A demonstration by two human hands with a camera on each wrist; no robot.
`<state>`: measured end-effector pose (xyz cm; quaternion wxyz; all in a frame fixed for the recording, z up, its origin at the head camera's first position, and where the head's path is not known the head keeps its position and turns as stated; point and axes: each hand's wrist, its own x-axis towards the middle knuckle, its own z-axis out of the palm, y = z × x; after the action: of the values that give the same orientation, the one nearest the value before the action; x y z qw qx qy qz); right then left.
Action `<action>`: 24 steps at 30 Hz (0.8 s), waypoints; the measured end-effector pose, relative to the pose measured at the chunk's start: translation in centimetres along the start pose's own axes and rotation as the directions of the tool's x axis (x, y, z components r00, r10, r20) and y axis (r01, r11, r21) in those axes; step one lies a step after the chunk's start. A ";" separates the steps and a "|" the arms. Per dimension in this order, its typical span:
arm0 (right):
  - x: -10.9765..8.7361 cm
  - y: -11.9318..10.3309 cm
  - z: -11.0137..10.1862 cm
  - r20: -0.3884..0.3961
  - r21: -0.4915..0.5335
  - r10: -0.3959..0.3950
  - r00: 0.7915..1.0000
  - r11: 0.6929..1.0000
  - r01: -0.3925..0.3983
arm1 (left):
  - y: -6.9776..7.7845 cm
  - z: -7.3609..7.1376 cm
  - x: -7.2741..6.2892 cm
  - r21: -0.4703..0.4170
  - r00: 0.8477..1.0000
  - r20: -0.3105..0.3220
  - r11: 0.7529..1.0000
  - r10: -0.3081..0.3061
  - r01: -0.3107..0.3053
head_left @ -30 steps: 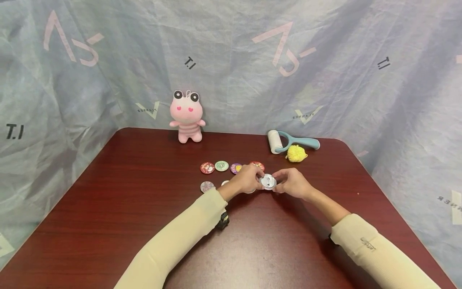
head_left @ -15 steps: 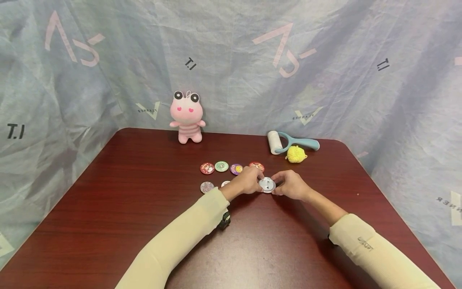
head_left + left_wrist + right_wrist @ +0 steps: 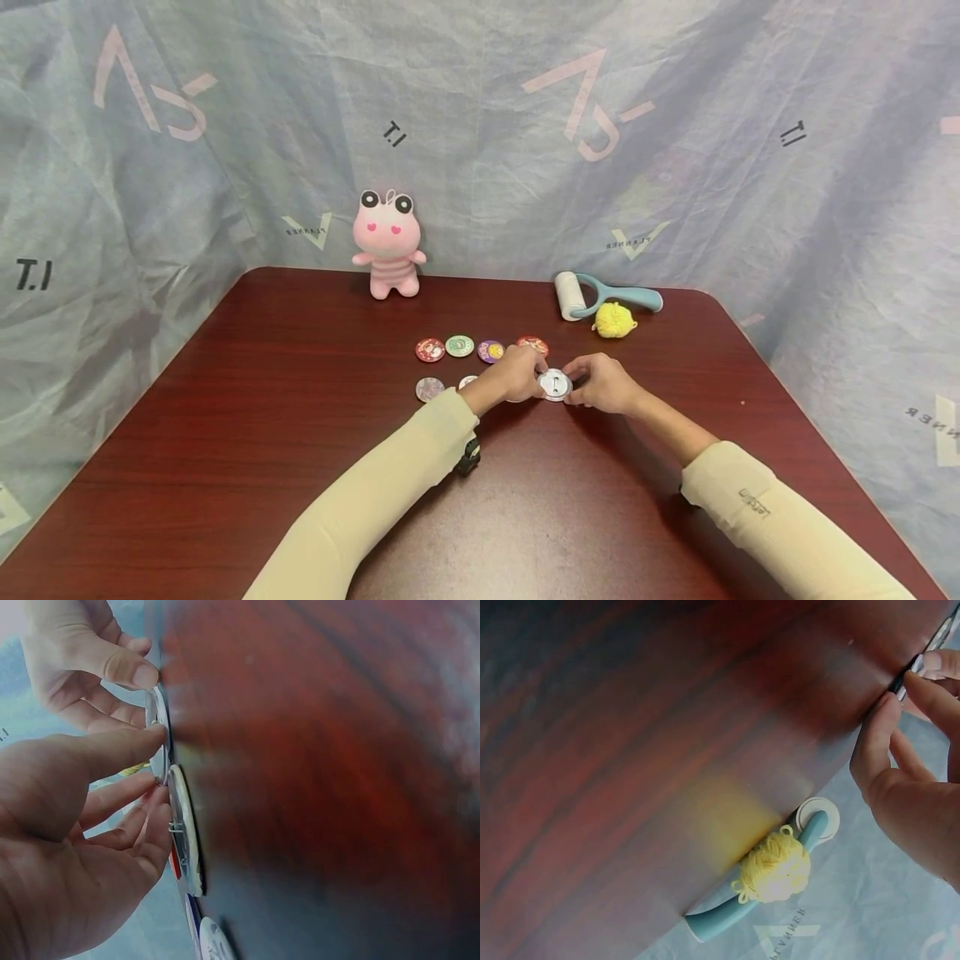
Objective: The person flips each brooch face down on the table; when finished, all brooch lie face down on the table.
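Observation:
A round pin-back button badge (image 3: 555, 384) shows its silvery back and pin, at or just above the table. My left hand (image 3: 517, 373) pinches its left edge, and my right hand (image 3: 606, 383) pinches the right edge with thumb and fingers. In the left wrist view, both hands meet at this badge, and another badge (image 3: 187, 832) with its pin showing lies right beside it. Behind the hands runs a row of badges: red (image 3: 430, 350), green (image 3: 460, 346), purple (image 3: 491, 352) and another red one (image 3: 533, 343). A greyish badge (image 3: 430, 390) lies nearer; my left hand partly hides its neighbours.
On the dark red table (image 3: 300, 400), a pink plush toy (image 3: 387, 242) stands at the back left. A blue-handled lint roller (image 3: 570, 296) and a yellow yarn ball (image 3: 614, 321) lie at the back right. A grey curtain (image 3: 480, 125) hangs behind the table.
Both hands have moved the badge slightly toward me and down, mostly in the first half second. Since then they have stayed nearly still, both still pinching it.

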<state>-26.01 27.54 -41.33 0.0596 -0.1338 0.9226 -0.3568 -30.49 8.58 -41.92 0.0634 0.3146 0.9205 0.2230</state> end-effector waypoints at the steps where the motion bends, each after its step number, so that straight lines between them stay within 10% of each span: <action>1: 0.0 0.0 0.0 -0.003 -0.010 -0.003 1.000 1.000 0.002 | 0.0 0.0 0.0 -0.001 1.000 0.000 1.000 -0.005 0.005; 24: 0.3 0.2 -0.4 -0.061 -0.130 -0.029 0.998 0.991 0.021 | 1.3 -0.8 -0.6 0.089 1.000 0.020 0.996 0.022 -0.024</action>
<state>-26.46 27.87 -41.17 0.0174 -0.1376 0.9435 -0.3010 -29.52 8.88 -40.59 0.0554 0.3297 0.9252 0.1794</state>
